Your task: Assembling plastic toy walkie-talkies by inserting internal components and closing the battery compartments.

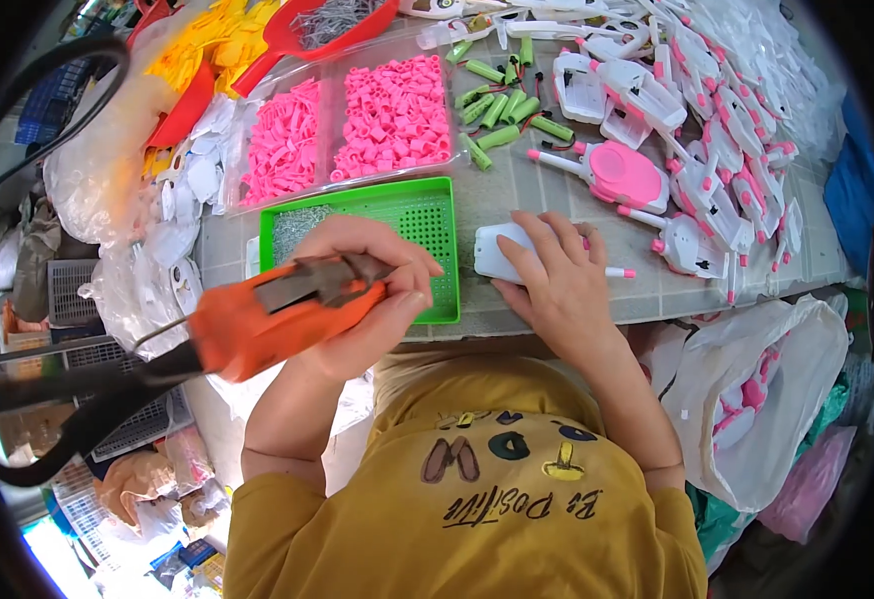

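My left hand [372,285] is closed around an orange-and-black power tool [257,314], which looks like an electric screwdriver; its tip is hidden. This hand is above the near left part of a green tray [444,190], where small metal screws [295,228] lie in a heap. On the table to the right, my right hand [555,265] grips a white plastic housing [494,254] from above, fingers bent over it. A thin white stem with a pink tip [629,273] sticks out on the hand's right side.
Behind the tray, a clear container [327,130] holds small pink parts. Green battery cells [502,108] with wires lie beside it. White-and-pink handsets [717,150] pile up at right, near a pink one [627,175]. A red scoop [292,40] holds metal pins. Black cable [107,399] hangs left.
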`<move>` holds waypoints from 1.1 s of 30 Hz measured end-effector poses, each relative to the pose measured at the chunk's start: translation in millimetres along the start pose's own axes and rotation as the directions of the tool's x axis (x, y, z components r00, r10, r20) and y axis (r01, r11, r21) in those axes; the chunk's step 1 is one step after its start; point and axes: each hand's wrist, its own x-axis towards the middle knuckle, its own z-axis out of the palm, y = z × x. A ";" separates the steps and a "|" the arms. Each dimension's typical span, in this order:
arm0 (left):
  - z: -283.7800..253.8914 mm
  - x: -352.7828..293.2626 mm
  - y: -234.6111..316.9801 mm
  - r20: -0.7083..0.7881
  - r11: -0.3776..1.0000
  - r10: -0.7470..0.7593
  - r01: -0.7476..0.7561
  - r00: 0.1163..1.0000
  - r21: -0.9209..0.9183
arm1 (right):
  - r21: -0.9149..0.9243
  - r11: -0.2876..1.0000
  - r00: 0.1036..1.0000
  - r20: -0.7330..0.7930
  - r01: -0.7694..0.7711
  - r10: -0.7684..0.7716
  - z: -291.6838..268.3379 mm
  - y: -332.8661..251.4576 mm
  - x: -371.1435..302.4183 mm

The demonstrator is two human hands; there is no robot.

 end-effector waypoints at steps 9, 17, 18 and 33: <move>18.7 23.1 -15.1 -0.014 0.998 -0.019 0.018 1.000 -0.067 | 0.023 1.000 0.999 -0.054 -0.001 0.002 2.6 0.2 0.2; 17.9 30.7 -25.0 0.017 0.993 -0.034 0.036 0.999 -0.108 | 0.038 0.999 0.998 -0.064 0.000 0.003 3.5 2.2 -0.9; 18.7 31.5 -23.8 0.016 0.994 -0.036 0.038 0.999 -0.107 | 0.040 0.999 0.998 -0.063 0.003 0.000 3.1 2.4 -0.8; 17.4 48.9 -25.1 0.185 0.975 -0.223 0.215 0.957 0.061 | 0.044 0.999 0.999 -0.044 0.004 -0.002 4.2 1.1 -2.5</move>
